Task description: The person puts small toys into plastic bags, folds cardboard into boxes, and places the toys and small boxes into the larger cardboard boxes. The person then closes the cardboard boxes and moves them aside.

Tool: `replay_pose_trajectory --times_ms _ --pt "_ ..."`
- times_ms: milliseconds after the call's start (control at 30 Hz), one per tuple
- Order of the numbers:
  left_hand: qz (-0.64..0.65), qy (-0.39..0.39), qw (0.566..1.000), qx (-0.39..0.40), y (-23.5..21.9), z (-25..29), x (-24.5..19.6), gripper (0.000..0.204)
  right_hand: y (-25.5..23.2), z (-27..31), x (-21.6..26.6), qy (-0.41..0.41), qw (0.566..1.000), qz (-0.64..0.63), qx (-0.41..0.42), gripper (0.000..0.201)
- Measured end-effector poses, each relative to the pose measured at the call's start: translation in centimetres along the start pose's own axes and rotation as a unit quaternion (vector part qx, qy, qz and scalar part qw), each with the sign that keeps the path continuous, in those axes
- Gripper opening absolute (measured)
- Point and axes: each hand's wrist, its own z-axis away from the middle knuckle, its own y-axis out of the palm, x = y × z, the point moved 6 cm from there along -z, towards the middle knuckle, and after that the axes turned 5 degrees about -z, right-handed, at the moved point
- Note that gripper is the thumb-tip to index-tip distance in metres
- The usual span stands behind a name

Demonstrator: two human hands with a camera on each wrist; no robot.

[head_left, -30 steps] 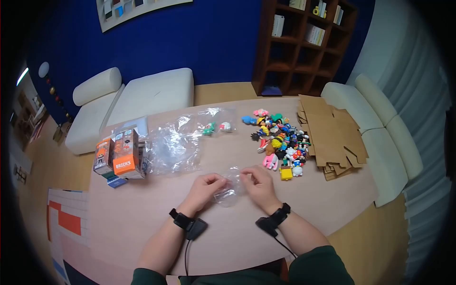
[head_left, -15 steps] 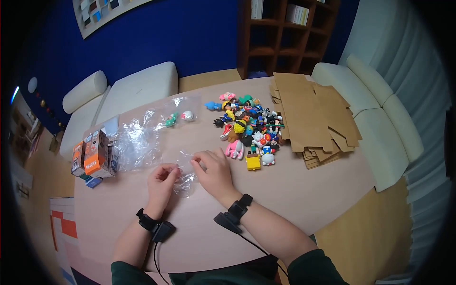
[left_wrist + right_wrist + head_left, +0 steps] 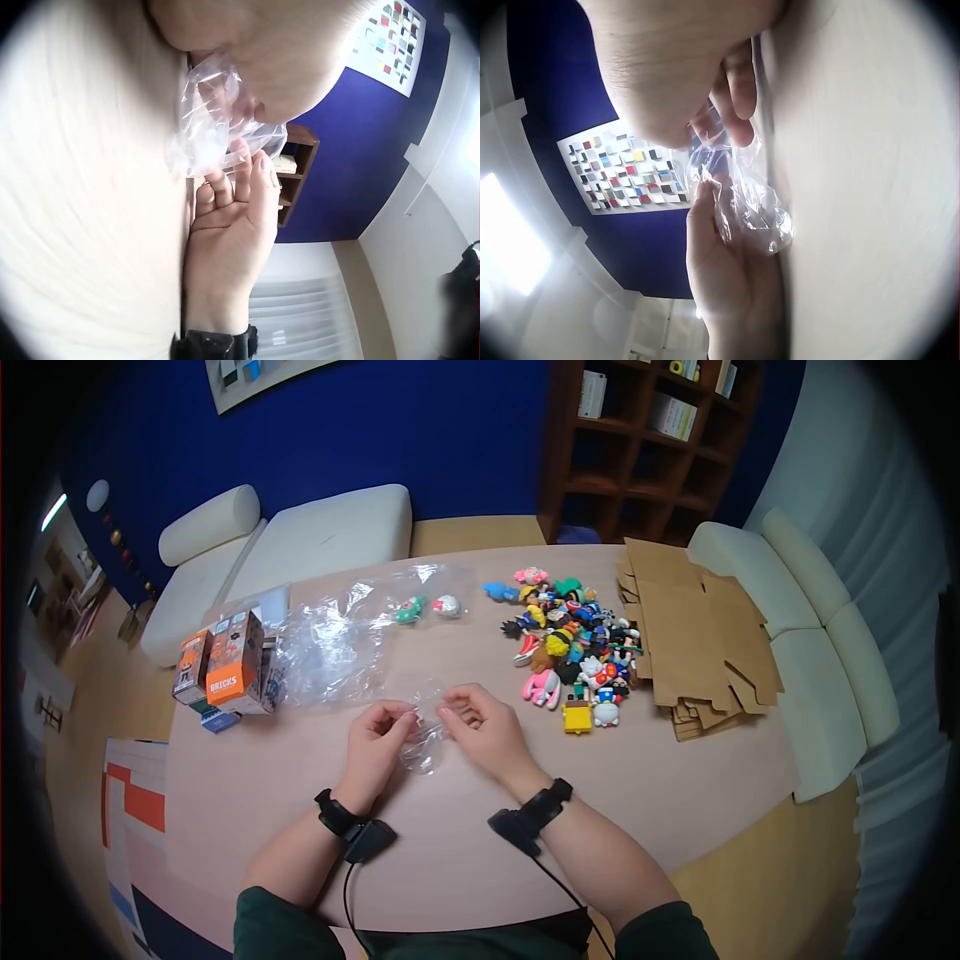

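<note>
A small clear plastic bag (image 3: 426, 748) stretches between both hands just above the near part of the table. On one side my left hand (image 3: 375, 750) pinches the bag's edge between thumb and fingers. Opposite it, my right hand (image 3: 488, 732) pinches the other side with thumb and forefinger. In the left wrist view the crinkled film (image 3: 201, 131) spans the gap between the fingertips, close to the tabletop. From the right wrist, loose folds of the bag (image 3: 761, 217) hang below the fingers, and nothing shows inside it.
Larger clear bags (image 3: 330, 650) lie beyond the hands, with a green figure (image 3: 410, 610) and a white one (image 3: 446, 606) on them. Toy boxes (image 3: 236, 665) stand left. Right of centre is a heap of toy figures (image 3: 570, 645), beside flattened cardboard (image 3: 700, 630).
The head view swung right and partly back, shifting the whole scene. Both hands keep hold of the small bag, with only slight movement of the fingers.
</note>
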Motion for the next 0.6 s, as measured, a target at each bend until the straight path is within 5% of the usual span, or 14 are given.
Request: replay_pose_trajectory --times_ms 167,267,333,467,533,600 --pt "-0.024 0.001 0.999 0.031 0.3 0.1 -0.3 0.021 0.4 0.0 0.8 -0.023 0.998 -0.009 0.054 0.022" --pt "-0.066 0.011 0.994 0.085 0.9 0.3 -0.6 0.038 0.3 0.1 0.6 -0.093 0.994 -0.010 0.048 0.021" --pt "-0.065 0.124 0.988 0.061 1.5 0.6 -2.2 0.044 -0.3 0.2 1.4 -0.184 0.983 0.022 0.000 0.021" --pt "-0.037 0.100 0.992 0.065 0.2 0.1 -1.2 0.045 -0.4 0.7 2.6 -0.236 0.970 0.059 -0.014 0.020" --pt "-0.104 0.129 0.986 0.005 -0.8 -0.2 -1.7 0.042 0.2 0.8 0.6 -0.027 0.994 -0.083 0.058 0.021" --pt "-0.100 0.136 0.986 -0.009 -1.0 -0.5 -1.4 0.040 0.9 1.2 1.3 -0.015 0.995 -0.052 0.089 0.022"
